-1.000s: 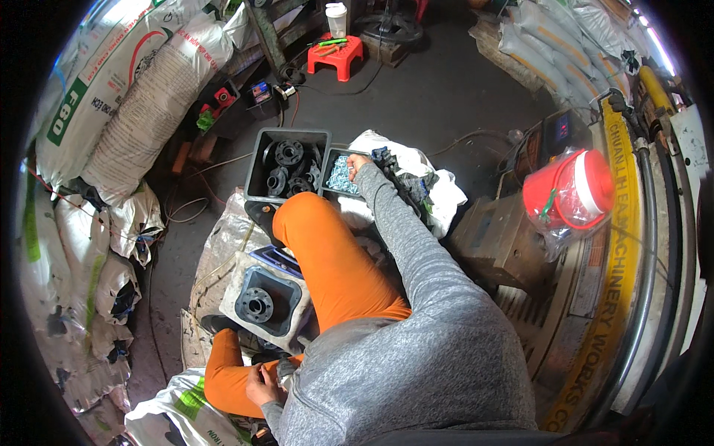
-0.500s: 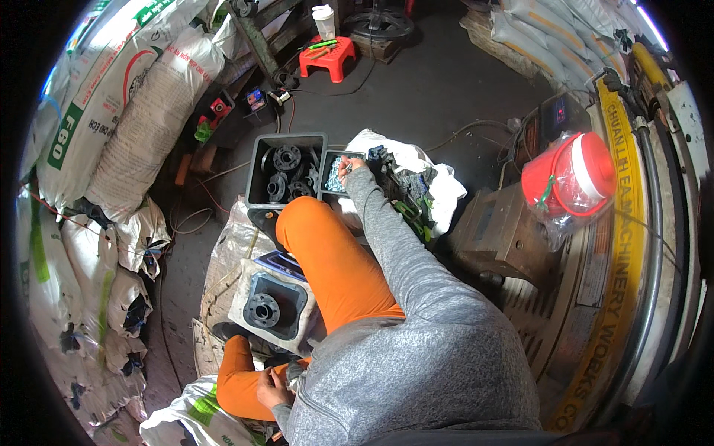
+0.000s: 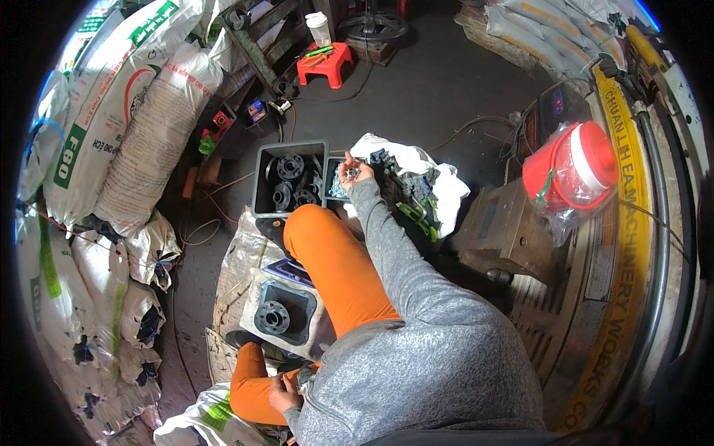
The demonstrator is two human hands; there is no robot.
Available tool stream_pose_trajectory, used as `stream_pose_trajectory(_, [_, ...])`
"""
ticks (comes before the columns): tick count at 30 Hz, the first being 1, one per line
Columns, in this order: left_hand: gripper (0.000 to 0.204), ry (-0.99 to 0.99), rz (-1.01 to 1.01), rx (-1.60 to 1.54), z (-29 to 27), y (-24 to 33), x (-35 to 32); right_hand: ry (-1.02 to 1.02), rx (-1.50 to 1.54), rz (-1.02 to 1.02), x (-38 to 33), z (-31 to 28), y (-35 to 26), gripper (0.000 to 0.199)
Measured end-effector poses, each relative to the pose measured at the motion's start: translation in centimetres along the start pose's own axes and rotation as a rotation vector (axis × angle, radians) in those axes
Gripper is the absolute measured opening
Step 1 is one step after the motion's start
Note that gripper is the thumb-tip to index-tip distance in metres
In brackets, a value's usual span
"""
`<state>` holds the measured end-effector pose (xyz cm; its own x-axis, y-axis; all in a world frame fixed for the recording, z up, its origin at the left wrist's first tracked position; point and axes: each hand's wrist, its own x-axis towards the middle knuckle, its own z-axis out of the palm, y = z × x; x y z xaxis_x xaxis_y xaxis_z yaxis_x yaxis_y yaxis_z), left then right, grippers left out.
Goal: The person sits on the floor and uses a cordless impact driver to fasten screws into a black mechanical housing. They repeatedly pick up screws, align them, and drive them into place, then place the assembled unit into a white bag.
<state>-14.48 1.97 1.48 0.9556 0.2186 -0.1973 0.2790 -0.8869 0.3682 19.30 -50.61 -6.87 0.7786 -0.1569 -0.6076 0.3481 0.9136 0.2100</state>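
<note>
Hands apart. Right hand (image 3: 361,172) palm up, fingers loose, metal bits (image 3: 350,174) in it, over small bin (image 3: 338,199). Left hand (image 3: 284,392) near leg (image 3: 251,388); grip unclear.

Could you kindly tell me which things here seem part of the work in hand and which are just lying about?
Likely in use:
- right hand with small metal pieces
- small bin of such pieces
- black flanged parts in larger bin

Likely just lying about:
- red stool
- white-lidded cup
- plastic-wrapped red jug
</note>
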Motion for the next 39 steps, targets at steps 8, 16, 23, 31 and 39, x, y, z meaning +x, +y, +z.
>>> stream_pose_trajectory(8, [0.017, 0.066, 0.013, -0.530, -3.9, 5.7, 3.7, -0.756, 0.155, 0.446, -5.7, 1.9, 5.9, 0.033])
stream_pose_trajectory(16, [0.026, -0.122, 0.296, -1.042, -6.4, 19.5, 9.5, -0.476, 0.130, 0.963, -17.4, -1.1, 20.9, 0.031])
stream_pose_trajectory(23, [0.023, 0.091, 0.170, -1.117, -6.1, 19.5, 10.0, -0.246, -0.317, 0.945, -22.1, -6.6, 25.3, 0.032])
stream_pose_trajectory(31, [0.022, -0.141, -0.184, -1.174, -4.4, 13.7, 8.0, -0.298, -0.698, 0.920, -23.5, -12.5, 25.5, 0.032])
stream_pose_trajectory(39, [0.011, 0.243, 0.141, -1.042, -3.5, 15.5, 5.3, -0.052, -0.292, 1.203, -24.1, -13.4, 25.4, 0.021])
